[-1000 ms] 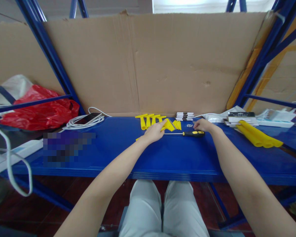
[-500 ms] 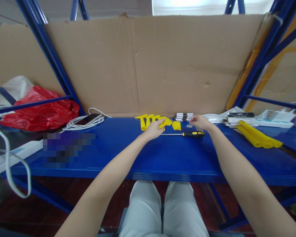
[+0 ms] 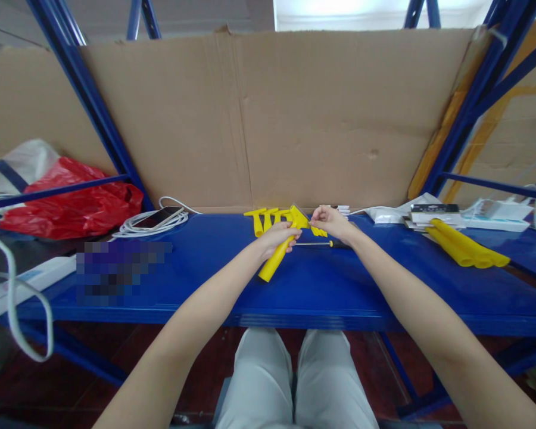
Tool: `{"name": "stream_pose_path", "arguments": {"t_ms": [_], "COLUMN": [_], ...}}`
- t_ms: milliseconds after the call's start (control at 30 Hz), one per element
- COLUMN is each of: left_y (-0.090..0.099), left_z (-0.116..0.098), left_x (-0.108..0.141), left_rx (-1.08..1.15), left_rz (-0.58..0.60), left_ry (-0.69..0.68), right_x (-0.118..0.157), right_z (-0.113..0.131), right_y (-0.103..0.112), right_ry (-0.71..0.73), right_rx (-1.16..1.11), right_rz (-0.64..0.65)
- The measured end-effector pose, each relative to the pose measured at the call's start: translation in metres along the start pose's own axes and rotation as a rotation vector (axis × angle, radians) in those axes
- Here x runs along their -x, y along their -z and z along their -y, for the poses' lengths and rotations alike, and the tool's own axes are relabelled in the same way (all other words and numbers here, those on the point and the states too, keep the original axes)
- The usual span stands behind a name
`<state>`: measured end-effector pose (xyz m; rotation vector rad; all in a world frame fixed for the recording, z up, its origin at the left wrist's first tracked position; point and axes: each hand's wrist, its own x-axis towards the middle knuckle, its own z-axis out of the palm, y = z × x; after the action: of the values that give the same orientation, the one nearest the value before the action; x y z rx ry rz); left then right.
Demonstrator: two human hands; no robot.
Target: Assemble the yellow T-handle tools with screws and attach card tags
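My left hand [image 3: 277,238] is closed around a yellow scraper [image 3: 276,261], its tube-like handle slanting toward me and its wide head pointing away. At the right side of that head, my right hand [image 3: 331,223] has its fingertips pinched together. Whatever they hold is too small to make out. Behind my left hand stands a row of several yellow scraper pieces [image 3: 258,221]. Small flat yellow parts [image 3: 319,231] lie under my right fingers. A screwdriver [image 3: 315,243] rests on the blue table, its dark handle partly covered by my right wrist.
White-and-black small boxes [image 3: 343,210] sit behind my right hand, mostly hidden. Yellow tubes [image 3: 467,244] lie at the right beside a stack of boxes [image 3: 434,213]. Leftward are a coiled white cable [image 3: 154,223], a phone and a red bag [image 3: 78,196]. Cardboard [image 3: 330,119] closes the back.
My right hand has moved left from the small silvery pieces to the scraper's head. My left hand has turned the scraper, so its handle now points toward me.
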<state>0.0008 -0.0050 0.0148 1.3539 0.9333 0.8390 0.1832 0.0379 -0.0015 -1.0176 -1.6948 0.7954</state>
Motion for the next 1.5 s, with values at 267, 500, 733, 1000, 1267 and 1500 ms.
{"name": "stream_pose_path", "arguments": {"t_ms": [267,500,733,1000,1267,1500], "left_y": [0.001,0.000,0.001,0.002,0.003,0.003], "left_z": [0.002,0.002,0.002,0.006,0.008,0.007], "left_x": [-0.001,0.001,0.000,-0.003,-0.005,-0.002], "left_rx": [0.097,0.105,0.083,0.142,0.193,0.217], "left_rz": [0.021,0.031,0.061,0.049,0.071,0.069], "left_ry": [0.007,-0.027,-0.064,-0.054,-0.052,-0.046], "right_x": [0.003,0.003,0.005,0.004,0.002,0.003], "right_z": [0.006,0.008,0.013,0.012,0.004,0.006], "right_y": [0.000,0.001,-0.002,-0.007,-0.011,-0.012], "right_ry": [-0.013,-0.026,-0.031,0.040,0.113,0.133], "right_rx": [-0.008,-0.010,-0.017,0.032,0.075,0.078], "right_rz": [0.035,0.038,-0.019,-0.039,-0.036,-0.051]}}
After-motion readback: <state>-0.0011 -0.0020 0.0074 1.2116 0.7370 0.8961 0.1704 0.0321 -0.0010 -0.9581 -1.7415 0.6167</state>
